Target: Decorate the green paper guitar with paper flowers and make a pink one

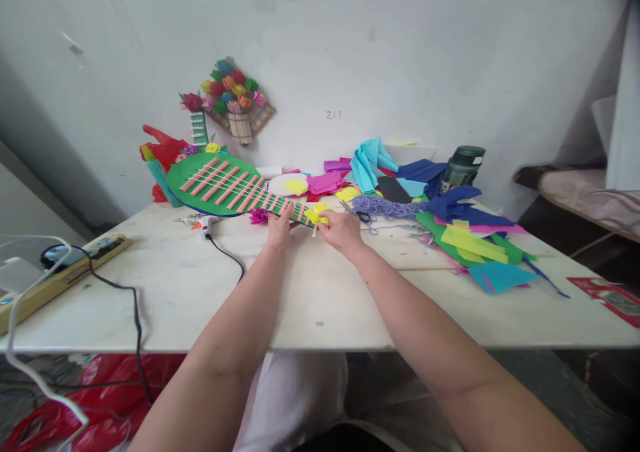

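A green lute-shaped craft [213, 184] with pink crossbars and white strings lies slanted over the table, its narrow end toward me. My left hand [281, 225] is closed around the edge of its narrow neck, fingertips on top. A yellow paper flower [317, 213] sits at the neck's tip, pinched in the fingers of my right hand [344, 231]. Whether the flower is fixed there I cannot tell. Just left of my left hand a magenta paper flower [259, 217] shows at the craft's lower edge. Scissors [361, 216] lie beyond my right hand.
A hot glue gun [203, 226] with a black cord lies left of my hands. Purple yarn [387, 206], coloured paper scraps [475, 242] and a dark green flask [463, 169] occupy the right side. A power strip [107, 249] is at far left. Paper flowers [233, 85] hang on the wall.
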Demonstrator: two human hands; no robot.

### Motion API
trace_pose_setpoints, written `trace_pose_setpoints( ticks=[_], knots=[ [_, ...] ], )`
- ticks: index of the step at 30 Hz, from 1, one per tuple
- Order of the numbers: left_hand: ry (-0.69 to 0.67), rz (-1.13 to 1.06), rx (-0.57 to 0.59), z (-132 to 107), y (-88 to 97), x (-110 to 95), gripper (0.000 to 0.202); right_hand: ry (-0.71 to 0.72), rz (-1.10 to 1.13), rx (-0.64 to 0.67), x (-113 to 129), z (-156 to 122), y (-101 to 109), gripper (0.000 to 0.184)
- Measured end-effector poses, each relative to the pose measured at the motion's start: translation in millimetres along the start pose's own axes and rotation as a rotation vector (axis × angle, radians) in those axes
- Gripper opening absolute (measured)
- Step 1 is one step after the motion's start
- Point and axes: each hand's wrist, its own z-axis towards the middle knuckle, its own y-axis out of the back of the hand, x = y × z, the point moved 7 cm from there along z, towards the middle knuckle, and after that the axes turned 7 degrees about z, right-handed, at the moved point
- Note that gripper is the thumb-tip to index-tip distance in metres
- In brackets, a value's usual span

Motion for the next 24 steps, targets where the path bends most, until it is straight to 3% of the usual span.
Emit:
trace_pose_setpoints(
  ticks=[10, 24],
  knots=[
    [-0.039, 0.044, 0.084, -4, -12.1, -1, 0.035, -0.096, -0.062, 0.003, -8, 3, 4, 0.028],
    [-0.036, 0.048, 0.081, -1, -5.8, 3, 0.038, -0.320, 0.092, 0.020, -34, 7, 6, 0.024]
  ],
)
